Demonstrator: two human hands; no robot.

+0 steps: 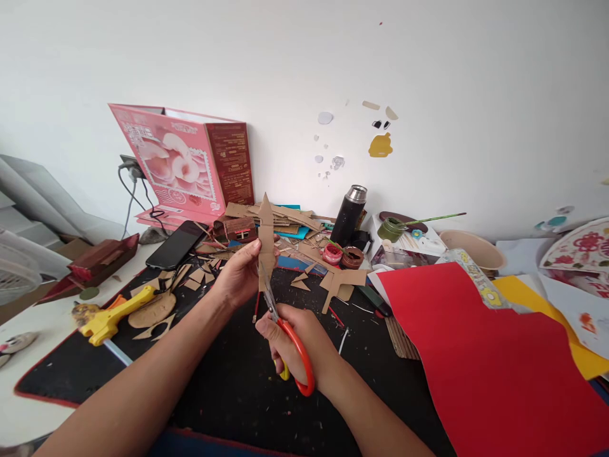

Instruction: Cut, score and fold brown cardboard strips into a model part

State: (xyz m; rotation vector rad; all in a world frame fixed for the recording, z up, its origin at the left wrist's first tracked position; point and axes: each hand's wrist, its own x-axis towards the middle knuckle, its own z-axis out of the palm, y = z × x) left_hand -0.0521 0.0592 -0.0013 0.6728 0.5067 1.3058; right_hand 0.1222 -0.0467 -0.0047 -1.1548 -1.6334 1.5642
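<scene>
My left hand (242,270) pinches a narrow strip of brown cardboard (266,238), held upright with a pointed top end. In my right hand (302,343) is a pair of scissors (304,368) with one orange-red handle loop and one yellow one. The scissor blades meet the lower end of the strip; I cannot tell how far they are closed. Beneath both hands lies a black mat (228,387). Small cardboard offcuts (197,276) are scattered left of my left hand, and a branched cardboard piece (340,282) rests to the right.
A yellow glue gun (107,320) and a black phone (176,244) lie at left. Behind stand a pink box (176,165), stacked cardboard (285,219) and a black thermos (349,216). Paint jars (332,254) sit mid-right. A red sheet (480,349) covers the right side.
</scene>
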